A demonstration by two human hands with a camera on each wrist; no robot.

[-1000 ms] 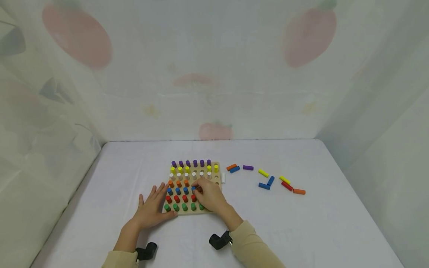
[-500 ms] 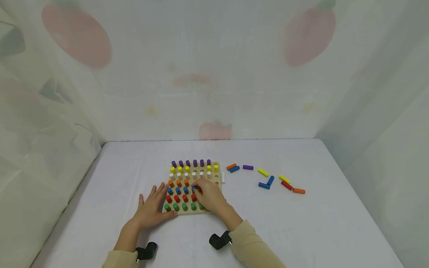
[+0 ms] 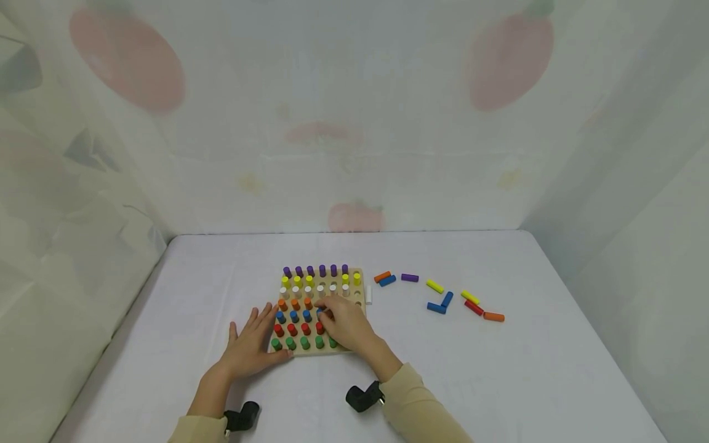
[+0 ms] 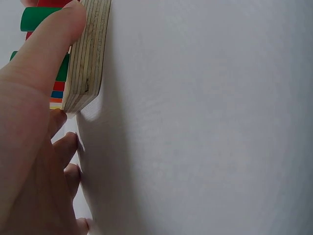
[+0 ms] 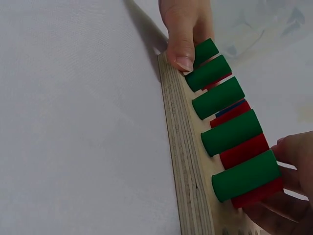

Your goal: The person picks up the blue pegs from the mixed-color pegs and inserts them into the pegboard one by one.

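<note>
A wooden pegboard (image 3: 362, 284) lies on the table with coloured pegs standing in rows, purple at the back and green (image 5: 232, 134) at the front. My left hand (image 3: 247, 349) rests at its front left corner, fingers spread and straight along the left side. The left thumb (image 4: 54, 32) lies over the plywood front edge. Over the board's middle, my right hand (image 3: 348, 323) pinches a blue peg (image 3: 319, 312) in the blue row, right of three other blue pegs. The peg's lower end is not clearly visible. The right hand covers part of the board's right side.
Right of the board lie loose pegs: white (image 3: 369, 295), orange (image 3: 383, 276), purple (image 3: 410, 277), several blue (image 3: 436, 307), yellow (image 3: 434, 286), and red (image 3: 473, 307). Black wrist-worn devices (image 3: 362, 399) hang near the table's front. A patterned curtain (image 3: 354, 154) stands behind the table.
</note>
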